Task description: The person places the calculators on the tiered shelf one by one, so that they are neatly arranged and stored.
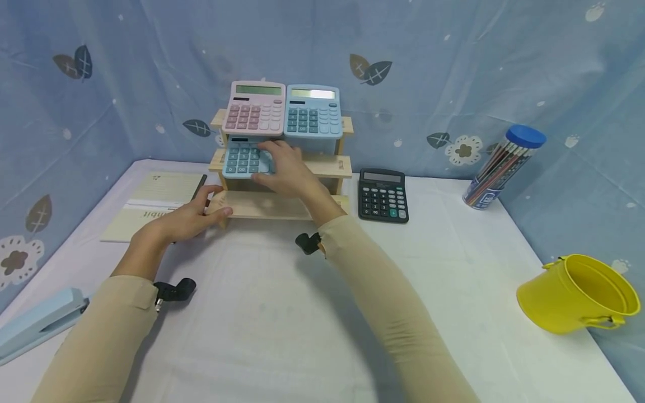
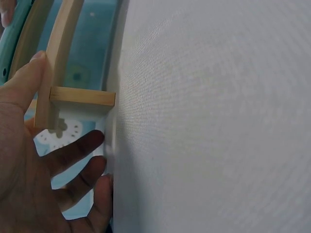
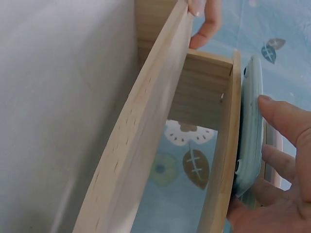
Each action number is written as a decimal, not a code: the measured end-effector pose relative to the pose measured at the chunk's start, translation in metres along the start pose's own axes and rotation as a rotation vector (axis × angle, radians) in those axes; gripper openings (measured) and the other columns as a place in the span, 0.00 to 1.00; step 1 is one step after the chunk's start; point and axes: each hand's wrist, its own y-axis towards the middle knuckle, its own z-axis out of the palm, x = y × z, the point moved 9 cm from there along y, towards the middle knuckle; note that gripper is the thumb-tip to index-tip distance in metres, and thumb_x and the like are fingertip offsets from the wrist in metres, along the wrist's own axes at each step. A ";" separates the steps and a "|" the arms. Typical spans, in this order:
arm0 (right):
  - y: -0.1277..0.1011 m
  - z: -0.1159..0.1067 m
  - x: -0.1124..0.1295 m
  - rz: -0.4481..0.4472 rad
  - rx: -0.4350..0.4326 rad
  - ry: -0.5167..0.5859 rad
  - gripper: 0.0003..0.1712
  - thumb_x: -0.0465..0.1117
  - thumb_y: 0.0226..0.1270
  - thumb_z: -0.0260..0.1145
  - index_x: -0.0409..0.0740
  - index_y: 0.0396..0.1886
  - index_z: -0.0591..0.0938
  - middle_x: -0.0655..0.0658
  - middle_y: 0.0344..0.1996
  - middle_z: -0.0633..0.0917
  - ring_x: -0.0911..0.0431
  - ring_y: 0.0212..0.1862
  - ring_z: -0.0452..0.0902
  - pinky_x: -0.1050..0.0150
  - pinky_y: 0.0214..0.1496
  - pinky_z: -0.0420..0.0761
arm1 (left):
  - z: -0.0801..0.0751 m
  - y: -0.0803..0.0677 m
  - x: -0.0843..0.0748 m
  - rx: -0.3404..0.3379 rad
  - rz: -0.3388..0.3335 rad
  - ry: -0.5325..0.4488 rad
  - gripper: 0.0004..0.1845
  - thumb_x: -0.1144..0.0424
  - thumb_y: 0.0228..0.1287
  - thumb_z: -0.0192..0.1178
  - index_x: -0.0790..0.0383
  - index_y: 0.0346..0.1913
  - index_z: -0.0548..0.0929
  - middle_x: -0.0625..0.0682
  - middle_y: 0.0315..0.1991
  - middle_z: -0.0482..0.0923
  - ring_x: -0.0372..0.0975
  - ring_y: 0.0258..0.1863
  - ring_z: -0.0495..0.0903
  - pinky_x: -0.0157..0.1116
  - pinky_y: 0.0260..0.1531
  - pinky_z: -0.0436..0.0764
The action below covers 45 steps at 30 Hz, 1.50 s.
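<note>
A three-tiered wooden shelf (image 1: 267, 206) stands at the back of the table. On its middle tier, at the left, lies a light-blue calculator (image 1: 242, 160). My right hand (image 1: 288, 170) grips this calculator by its right part, thumb on the near side; the right wrist view shows the calculator (image 3: 250, 126) edge-on against the tier. At the left end of the bottom tier, my left hand (image 1: 188, 217) pinches the board (image 2: 57, 53) between thumb and index finger, its other fingers spread. A pink calculator (image 1: 254, 109) and another blue calculator (image 1: 313, 112) lean side by side on the top tier.
A black calculator (image 1: 383, 196) lies right of the shelf, and a notebook (image 1: 151, 204) with a dark pen lies left. Farther right are a pencil tube (image 1: 496, 173) with a blue lid and a yellow bucket (image 1: 554, 296). A light-blue stapler (image 1: 40, 324) is at the near left.
</note>
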 end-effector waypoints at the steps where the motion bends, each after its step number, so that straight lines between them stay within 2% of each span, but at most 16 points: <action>1: 0.001 0.000 0.001 0.001 -0.003 -0.004 0.41 0.55 0.70 0.70 0.53 0.78 0.66 0.46 0.78 0.63 0.48 0.75 0.58 0.57 0.76 0.59 | -0.001 0.000 0.000 -0.001 -0.001 0.004 0.47 0.32 0.76 0.46 0.52 0.82 0.35 0.78 0.70 0.60 0.69 0.66 0.68 0.65 0.61 0.68; 13: 0.004 0.004 0.005 0.015 -0.030 -0.034 0.41 0.58 0.70 0.70 0.53 0.77 0.68 0.45 0.77 0.63 0.49 0.72 0.59 0.58 0.73 0.60 | -0.001 0.001 0.000 0.002 -0.005 -0.006 0.48 0.32 0.76 0.46 0.52 0.82 0.35 0.79 0.71 0.58 0.70 0.68 0.65 0.67 0.62 0.65; 22: 0.005 0.006 0.004 0.012 0.013 -0.012 0.41 0.57 0.70 0.70 0.54 0.78 0.67 0.46 0.77 0.61 0.47 0.71 0.59 0.55 0.74 0.63 | 0.000 -0.001 0.000 -0.001 -0.003 -0.009 0.47 0.32 0.76 0.46 0.51 0.82 0.36 0.78 0.70 0.61 0.70 0.67 0.66 0.66 0.61 0.66; 28: 0.004 0.006 0.005 -0.008 0.050 -0.017 0.43 0.57 0.71 0.69 0.54 0.79 0.64 0.46 0.79 0.59 0.47 0.75 0.56 0.54 0.77 0.60 | -0.002 -0.003 -0.003 0.005 0.015 -0.024 0.47 0.34 0.78 0.46 0.54 0.82 0.36 0.79 0.69 0.61 0.70 0.68 0.64 0.67 0.62 0.65; 33: -0.007 0.001 0.002 -0.075 0.069 -0.066 0.46 0.56 0.70 0.71 0.51 0.80 0.62 0.45 0.81 0.56 0.50 0.81 0.50 0.53 0.81 0.50 | -0.001 -0.001 -0.003 0.003 0.017 -0.037 0.47 0.34 0.77 0.47 0.54 0.82 0.36 0.79 0.70 0.60 0.70 0.69 0.63 0.67 0.63 0.64; 38: -0.026 -0.008 -0.001 -0.162 0.071 -0.085 0.45 0.55 0.70 0.71 0.47 0.80 0.63 0.42 0.81 0.57 0.49 0.81 0.50 0.49 0.81 0.47 | -0.001 -0.002 -0.002 0.001 0.005 -0.037 0.47 0.34 0.77 0.47 0.53 0.82 0.36 0.80 0.72 0.57 0.71 0.71 0.60 0.68 0.65 0.61; 45: -0.051 -0.021 -0.020 -0.194 0.061 -0.080 0.43 0.52 0.71 0.70 0.46 0.79 0.64 0.43 0.80 0.59 0.51 0.81 0.50 0.48 0.82 0.42 | 0.000 -0.001 -0.001 0.005 -0.008 -0.039 0.48 0.33 0.76 0.48 0.52 0.82 0.36 0.78 0.70 0.60 0.68 0.68 0.64 0.66 0.62 0.64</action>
